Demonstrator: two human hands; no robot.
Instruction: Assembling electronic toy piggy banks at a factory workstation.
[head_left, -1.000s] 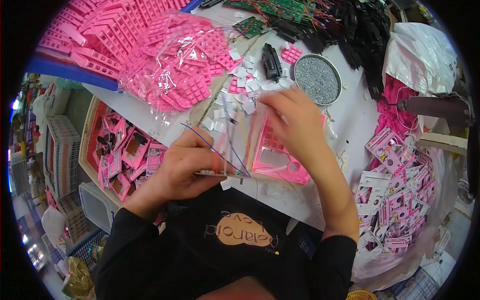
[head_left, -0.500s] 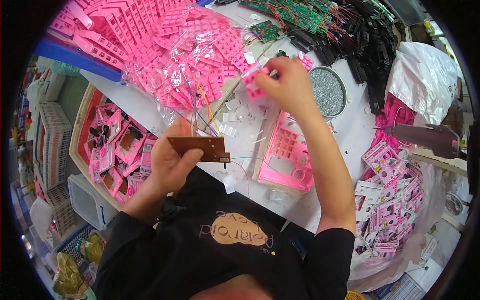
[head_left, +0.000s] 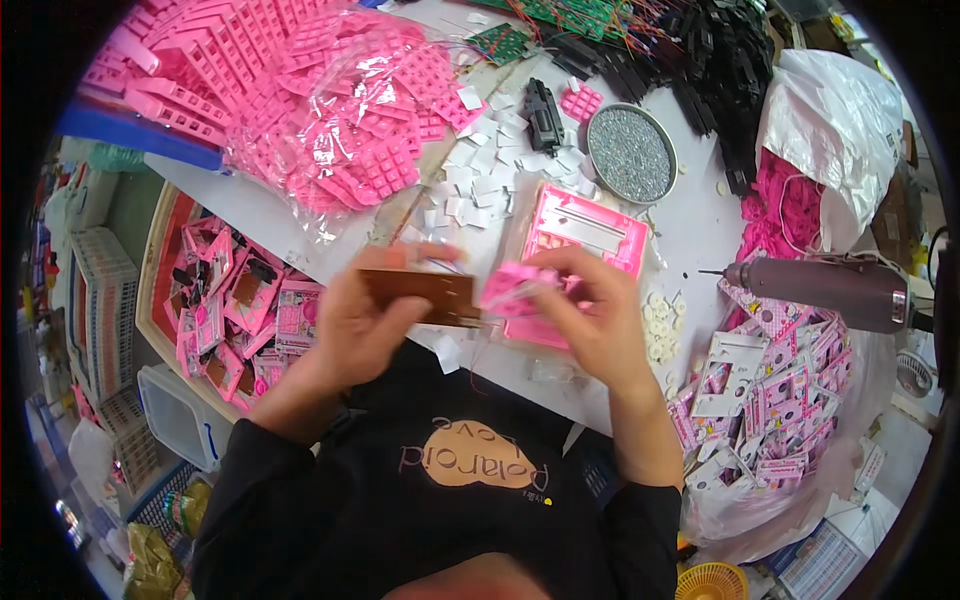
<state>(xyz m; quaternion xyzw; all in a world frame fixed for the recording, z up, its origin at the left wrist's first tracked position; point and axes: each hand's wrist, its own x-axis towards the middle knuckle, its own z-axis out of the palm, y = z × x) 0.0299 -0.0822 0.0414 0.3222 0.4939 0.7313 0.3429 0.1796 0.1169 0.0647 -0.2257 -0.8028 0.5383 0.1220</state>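
My left hand [head_left: 352, 335] is closed on a brown circuit board [head_left: 430, 293], its thumb lying across the flat face. Thin wires come off the board, partly smeared by motion. Just to the right, my right hand [head_left: 605, 325] pinches a pink rubber keypad [head_left: 508, 287] close to the board's right end; I cannot tell whether the two touch. Under and beyond the right hand lies a pink plastic housing [head_left: 625, 240] in a clear-edged holder, partly hidden by the fingers. Small white paper squares [head_left: 480, 185] are scattered beyond my hands.
A round tin of small screws [head_left: 632, 155], a black plastic part [head_left: 543, 118] and another pink keypad [head_left: 581, 100] lie ahead. An electric screwdriver [head_left: 820, 290] hangs at right, above bagged printed pink casings [head_left: 770, 400]. Bagged keypads [head_left: 340, 110] stand back left; a box of assembled parts [head_left: 160, 300] sits left.
My right hand has come back toward me with the pink keypad, beside the circuit board. The board's upright wires have swung out of sight behind it. The view has shifted slightly.
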